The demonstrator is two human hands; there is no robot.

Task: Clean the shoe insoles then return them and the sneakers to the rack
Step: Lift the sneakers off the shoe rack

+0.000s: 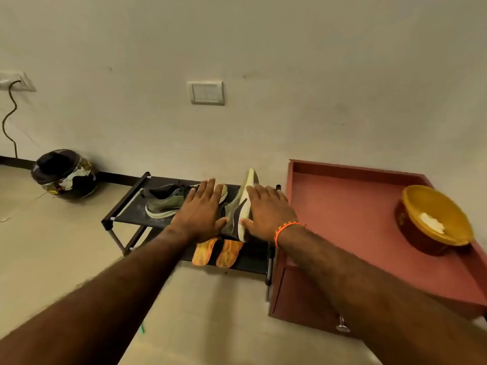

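Observation:
A black shoe rack (126,206) stands against the wall. On its top shelf an olive sneaker (163,201) lies on its side at the left. My left hand (200,209) reaches over its toe end with straight fingers. A second olive sneaker (243,204) stands tilted up on its heel, white sole facing right. My right hand (268,212) lies flat against that sole, thumb by the heel. Two orange insoles (217,251) lie side by side on the lower shelf, below my hands.
A reddish cabinet (342,219) stands right of the rack, carrying a yellow bowl (434,219) with something white inside. A dark helmet (63,175) sits on the floor at the left by the wall. A cable hangs from a wall socket (13,81).

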